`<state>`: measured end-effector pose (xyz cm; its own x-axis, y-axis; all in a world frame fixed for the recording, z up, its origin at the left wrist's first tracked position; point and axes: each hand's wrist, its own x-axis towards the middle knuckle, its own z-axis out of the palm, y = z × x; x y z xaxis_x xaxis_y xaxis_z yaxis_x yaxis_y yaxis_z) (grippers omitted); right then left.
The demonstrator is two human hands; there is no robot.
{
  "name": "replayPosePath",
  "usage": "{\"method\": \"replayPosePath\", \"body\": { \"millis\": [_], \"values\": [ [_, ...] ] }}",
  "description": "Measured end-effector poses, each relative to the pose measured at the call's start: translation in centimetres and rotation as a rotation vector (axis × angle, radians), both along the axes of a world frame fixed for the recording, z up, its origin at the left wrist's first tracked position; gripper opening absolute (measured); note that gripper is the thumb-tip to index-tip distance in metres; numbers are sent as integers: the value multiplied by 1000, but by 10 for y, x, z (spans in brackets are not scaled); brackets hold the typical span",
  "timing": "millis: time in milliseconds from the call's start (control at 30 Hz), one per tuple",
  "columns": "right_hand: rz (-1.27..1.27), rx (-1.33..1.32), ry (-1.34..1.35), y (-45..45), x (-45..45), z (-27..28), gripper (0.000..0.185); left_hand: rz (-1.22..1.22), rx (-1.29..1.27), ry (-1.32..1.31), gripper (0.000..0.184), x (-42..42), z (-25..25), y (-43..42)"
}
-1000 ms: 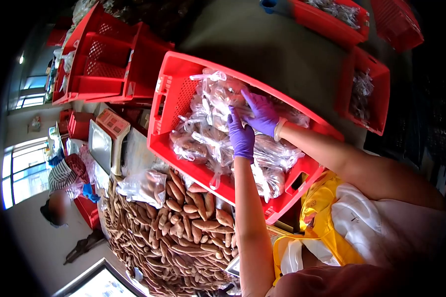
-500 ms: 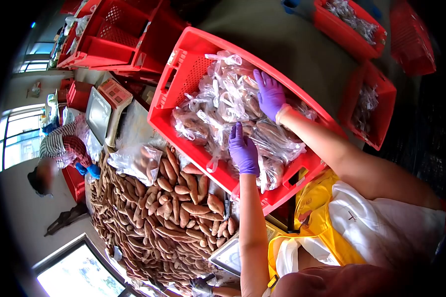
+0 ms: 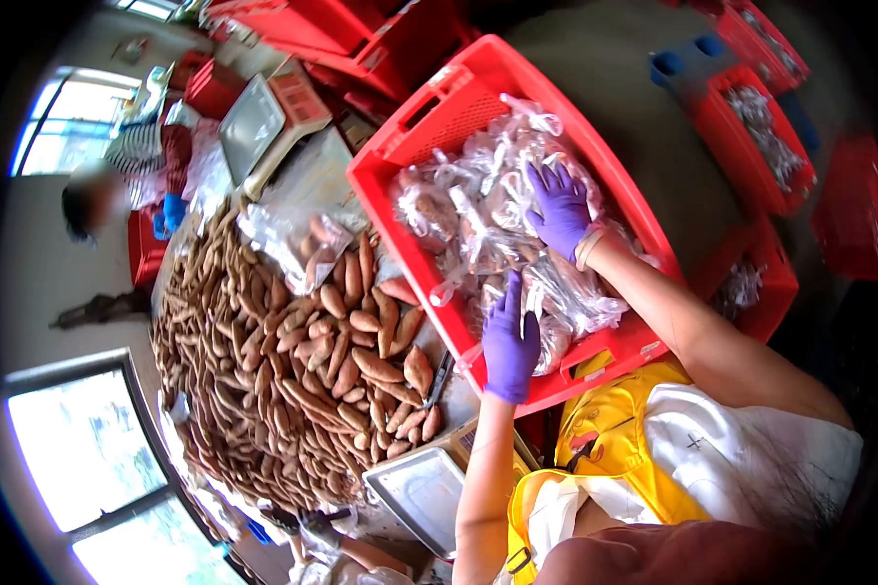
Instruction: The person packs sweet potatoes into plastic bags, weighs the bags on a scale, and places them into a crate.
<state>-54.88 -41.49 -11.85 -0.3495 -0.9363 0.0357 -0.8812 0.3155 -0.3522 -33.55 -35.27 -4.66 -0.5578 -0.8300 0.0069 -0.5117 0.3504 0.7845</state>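
Note:
A red plastic crate (image 3: 595, 107) stands in front of me, filled with clear knotted plastic bags (image 3: 492, 210) that hold brownish produce. My right hand (image 3: 561, 212), in a purple glove, lies spread on the bags near the far long side. Also gloved in purple, my left hand (image 3: 510, 343) is over the bags close to the crate's near left edge, fingers stretched out and thumb apart. Neither hand grips a bag. A big heap of loose sweet potatoes (image 3: 302, 361) covers the table to the left, with an unknotted bag of sweet potatoes (image 3: 297, 244) on it.
Scales (image 3: 419, 492) (image 3: 263, 127) stand beside the heap, near and far. A person in a striped top (image 3: 136, 151) works at the far left; another person's gloved hands (image 3: 307, 526) show at the bottom. More red crates (image 3: 760, 136) with bags stand on the floor at right.
The view has turned, so the crate and heap appear shifted. My right hand's fingers have spread wider on the bags. My left hand has drawn back toward the crate's near edge.

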Motion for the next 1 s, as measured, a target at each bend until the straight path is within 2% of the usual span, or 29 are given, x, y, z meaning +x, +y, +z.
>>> {"method": "replayPosePath", "body": {
  "millis": [67,100,133,167,200,233,333,400,467,500,567,633,667,800,833,1000],
  "values": [
    [197,-390,-77,-28,22,27,81,139,66,76,64,24,19,31],
    [237,-462,-159,-46,39,33,82,200,-25,103,62,35,27,45],
    [278,-536,-243,-66,59,42,84,284,141,72,60,51,30,63],
    [346,-607,-312,-86,79,55,84,371,97,147,57,61,32,79],
    [412,-675,-381,-105,100,68,85,473,157,127,53,65,51,91],
    [463,-702,-461,-127,123,71,86,581,187,121,50,76,46,108],
    [569,-596,-692,-181,199,69,96,956,411,197,40,88,72,143],
    [528,-554,-625,-218,244,63,106,1112,325,299,39,98,63,166],
    [368,-546,-522,-269,290,45,122,1223,344,359,38,106,63,190],
    [348,-325,-531,-289,298,53,127,1279,350,361,38,108,65,201],
    [327,-96,-422,-315,315,68,134,1400,351,374,38,105,70,219],
    [572,23,-535,-368,336,36,75,1459,362,360,37,106,73,233],
    [756,-23,-593,-389,356,2,44,1477,371,348,36,107,77,241],
    [733,-64,-703,-321,371,103,34,1493,337,488,37,112,83,271],
    [759,-87,-741,-306,374,129,32,1525,352,573,36,117,79,281],
    [996,-132,-883,-214,375,260,22,1473,331,595,36,151,87,302]
  ]
}}
